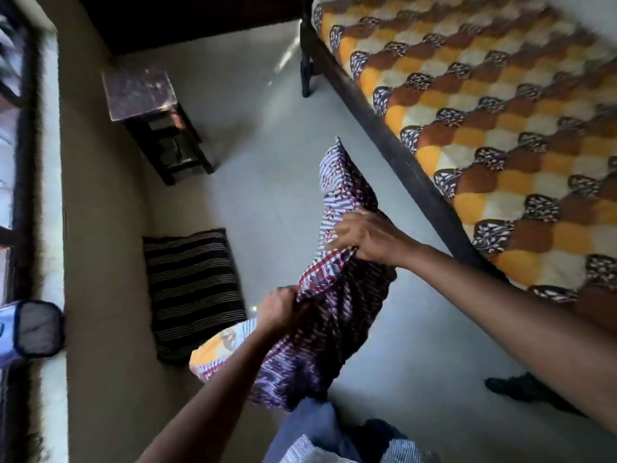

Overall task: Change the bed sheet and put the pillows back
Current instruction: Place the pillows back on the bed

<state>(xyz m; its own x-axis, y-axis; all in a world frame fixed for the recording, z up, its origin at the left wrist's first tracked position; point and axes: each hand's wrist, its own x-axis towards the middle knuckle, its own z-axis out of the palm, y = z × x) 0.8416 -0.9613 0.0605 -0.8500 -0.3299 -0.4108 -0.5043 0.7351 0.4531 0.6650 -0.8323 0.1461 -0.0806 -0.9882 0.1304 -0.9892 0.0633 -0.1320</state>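
Pillow (344, 315) in a purple, white and red striped cover, held off the floor at the centre of the view. It is tilted, with the top corner toward 12 o'clock.

Right hand (365, 240) at the pillow's 1 o'clock: fingers curled, bunching the cover's edge. Left hand (283, 310) at its 9 o'clock: fingers closed tight on a fold of the same cover. Both forearms bare.

Orange-and-white cloth (217, 349) shows just under the left wrist, at the pillow's 8 o'clock. Cannot tell whether it touches the pillow.

Dark wooden bed frame (410, 185) runs just beside the pillow at 2 o'clock. On it lies a mattress (500, 128) patterned in orange, brown and white.

Dark striped cushion (193, 289) lies on the grey floor (267, 162) against the wall, at 9 o'clock. Dark wooden stool (147, 105) stands at 11 o'clock, well apart.
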